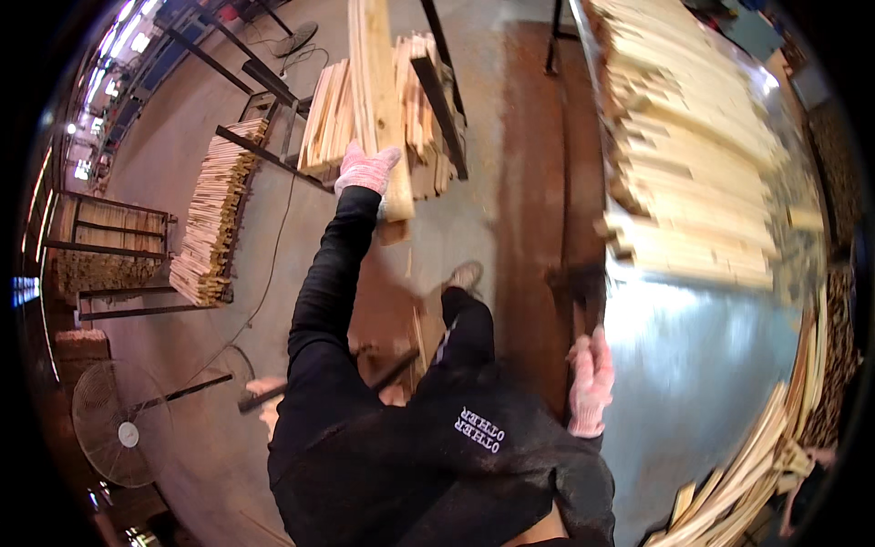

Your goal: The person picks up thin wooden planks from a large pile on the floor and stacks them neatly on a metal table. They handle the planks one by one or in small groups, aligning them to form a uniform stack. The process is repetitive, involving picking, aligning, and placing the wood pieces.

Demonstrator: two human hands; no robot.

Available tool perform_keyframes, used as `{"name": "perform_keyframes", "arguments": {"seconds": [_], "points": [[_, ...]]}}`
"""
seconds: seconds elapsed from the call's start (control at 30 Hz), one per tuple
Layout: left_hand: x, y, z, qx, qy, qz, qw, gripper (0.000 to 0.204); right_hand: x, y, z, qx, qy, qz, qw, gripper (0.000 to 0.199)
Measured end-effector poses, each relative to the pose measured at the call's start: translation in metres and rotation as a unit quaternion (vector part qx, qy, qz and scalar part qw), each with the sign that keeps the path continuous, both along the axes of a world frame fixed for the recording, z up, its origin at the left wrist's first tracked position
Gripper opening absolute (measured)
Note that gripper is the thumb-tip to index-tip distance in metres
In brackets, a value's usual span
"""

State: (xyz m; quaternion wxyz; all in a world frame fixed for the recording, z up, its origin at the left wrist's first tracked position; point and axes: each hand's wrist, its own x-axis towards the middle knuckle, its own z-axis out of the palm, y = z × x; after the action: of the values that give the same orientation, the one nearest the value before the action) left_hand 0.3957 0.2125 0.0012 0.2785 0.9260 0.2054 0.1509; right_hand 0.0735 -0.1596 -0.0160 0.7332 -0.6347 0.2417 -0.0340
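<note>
My left hand (366, 170), in a pink and white knit glove, reaches forward and is closed on the left side of long pale wooden planks (372, 87). They lie lengthwise over a stack of shorter wooden strips (330, 118) in a dark metal rack (439, 118). My left thumb and the planks' near ends show, while the fingertips are partly hidden. My right hand (591, 383), gloved alike, hangs beside the near-left edge of a shiny metal table (702, 356). Its fingers are stretched out, holding nothing.
Rows of wooden strips (693, 155) cover the table's far part. Long loose strips (743, 465) lean at the lower right. Another rack of strips (214, 219) stands left, with a cable (273, 264) on the floor and a round fan (118, 424) nearer me.
</note>
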Motion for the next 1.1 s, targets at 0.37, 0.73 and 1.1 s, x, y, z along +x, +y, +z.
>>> {"name": "perform_keyframes", "arguments": {"seconds": [0.37,0.73,1.1], "points": [[0.317,0.098,-0.238,0.032,0.204,-0.013,0.978,0.082,0.179,0.146,-0.073,-0.05,0.262,0.129,0.955,0.045],[0.26,0.02,-0.221,0.001,0.052,-0.221,0.974,0.058,0.131,0.055,-0.018,-0.314,0.175,0.125,0.925,0.044],[-0.327,-0.318,-0.038,-0.404,0.308,-0.481,0.715,0.024,-0.427,-0.212,0.005,-0.468,0.554,-0.357,0.589,0.072]]}}
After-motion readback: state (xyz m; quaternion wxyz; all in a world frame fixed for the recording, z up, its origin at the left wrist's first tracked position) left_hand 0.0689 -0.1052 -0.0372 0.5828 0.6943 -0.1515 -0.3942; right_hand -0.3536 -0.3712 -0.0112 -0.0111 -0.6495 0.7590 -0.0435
